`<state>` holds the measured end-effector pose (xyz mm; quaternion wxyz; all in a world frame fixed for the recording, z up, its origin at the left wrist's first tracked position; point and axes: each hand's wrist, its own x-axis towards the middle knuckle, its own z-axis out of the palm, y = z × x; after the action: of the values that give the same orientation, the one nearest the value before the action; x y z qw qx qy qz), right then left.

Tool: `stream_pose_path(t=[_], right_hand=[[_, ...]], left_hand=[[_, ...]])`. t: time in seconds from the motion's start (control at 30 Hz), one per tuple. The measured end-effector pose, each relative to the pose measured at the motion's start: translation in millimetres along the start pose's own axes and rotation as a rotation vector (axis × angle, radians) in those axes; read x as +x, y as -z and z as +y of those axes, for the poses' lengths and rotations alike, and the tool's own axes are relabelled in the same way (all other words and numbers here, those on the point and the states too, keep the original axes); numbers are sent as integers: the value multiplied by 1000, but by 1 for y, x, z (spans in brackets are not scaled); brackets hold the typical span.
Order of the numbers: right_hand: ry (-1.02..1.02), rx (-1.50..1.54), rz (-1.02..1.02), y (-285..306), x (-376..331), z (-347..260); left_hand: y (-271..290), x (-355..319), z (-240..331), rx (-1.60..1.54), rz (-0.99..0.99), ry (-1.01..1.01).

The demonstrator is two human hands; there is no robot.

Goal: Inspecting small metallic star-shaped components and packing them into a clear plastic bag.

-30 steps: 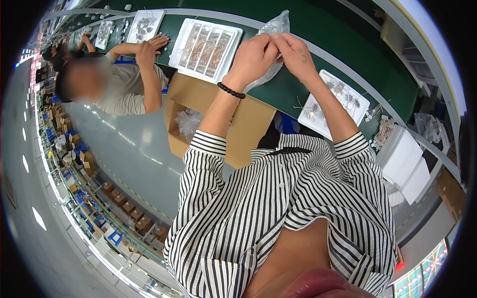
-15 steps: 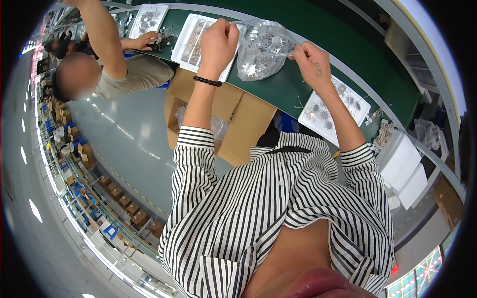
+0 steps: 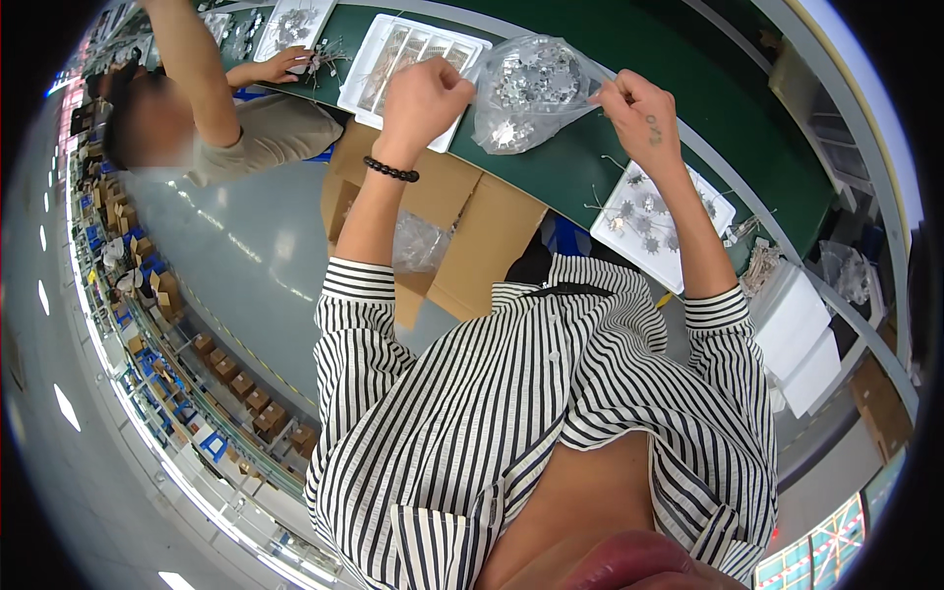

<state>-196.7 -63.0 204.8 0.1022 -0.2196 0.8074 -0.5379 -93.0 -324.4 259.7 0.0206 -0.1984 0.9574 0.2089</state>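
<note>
A clear plastic bag full of small silvery star-shaped metal parts stands on the green tabletop in front of me. My left hand, a black bead bracelet at its wrist, is closed on the bag's left edge. On the opposite side my right hand pinches the bag's right edge, and the film is stretched between the two fists. Behind my left hand lies a white divided tray with bundles of thin leads in its slots. Below my right wrist sits a white tray of star-shaped parts with wires.
An open cardboard box with crumpled plastic film inside stands below the table's near edge. At the left a co-worker's hand touches wired parts near another white tray. White foam sheets and lead bundles are at the right.
Both my hands have moved apart and slightly down, pulling the bag's edges wider. The co-worker's head and hand have shifted a little.
</note>
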Motion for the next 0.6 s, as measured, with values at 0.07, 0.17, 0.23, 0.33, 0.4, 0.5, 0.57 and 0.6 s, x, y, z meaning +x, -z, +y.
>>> stream_pose_path(t=[0.07,0.17,0.23,0.33,0.4,0.5,0.57,0.6], right_hand=[[0,-37,-14,3,-1,-2],[-3,-78,-36,7,-2,-1],[-20,-74,-65,8,-4,1],[-36,-74,-92,13,-6,4],[-97,-11,-88,19,-6,10],[-154,58,-91,23,-9,17],[-212,197,-83,25,-14,19],[-241,263,-77,26,-15,21]], left_hand=[[8,-1,-10,-56,46,46],[18,-1,-26,-115,90,98],[22,5,-37,-128,115,-34],[17,4,-45,-346,119,-128],[-17,-6,-60,-557,87,-97],[-105,-41,-100,-1275,-6,321],[-154,-61,-98,-1467,-70,756],[-172,-65,-92,-1564,-213,945]])
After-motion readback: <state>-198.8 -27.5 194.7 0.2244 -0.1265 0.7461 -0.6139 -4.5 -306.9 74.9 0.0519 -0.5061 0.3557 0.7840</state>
